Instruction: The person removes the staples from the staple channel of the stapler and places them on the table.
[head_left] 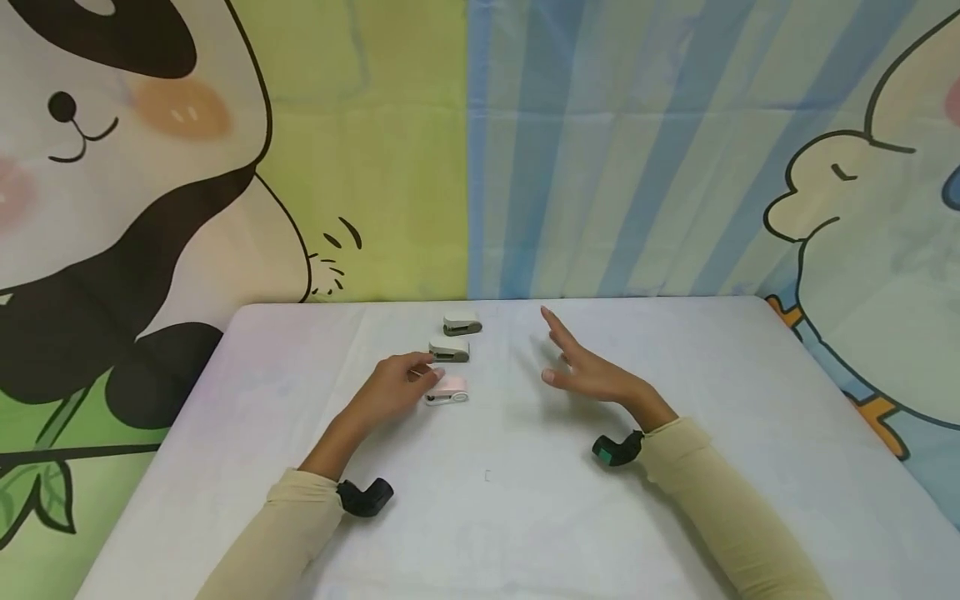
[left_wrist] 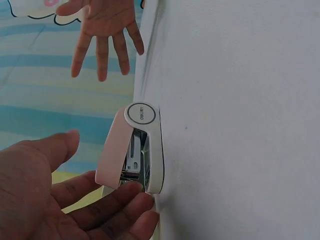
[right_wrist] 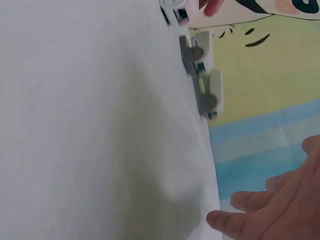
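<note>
Three small staplers sit on the white table in a row running away from me. Nearest is a pink and white stapler [head_left: 447, 392], and behind it are a middle white and grey stapler [head_left: 449, 351] and a far white and grey stapler [head_left: 462, 324]. My left hand [head_left: 393, 387] is at the pink stapler's left end. In the left wrist view its fingers [left_wrist: 112, 212] lie by the stapler's mouth, while the thumb stands away from it; contact is hard to tell. To the right, my right hand [head_left: 592, 372] hovers above the table with fingers spread, holding nothing.
A tiny staple-shaped mark or staple [head_left: 487, 476] shows on the white table [head_left: 480, 542] in front of the staplers. Behind the table hangs a cloth [head_left: 390, 150] printed with cartoon animals and stripes. Each wrist wears a black camera [head_left: 366, 497].
</note>
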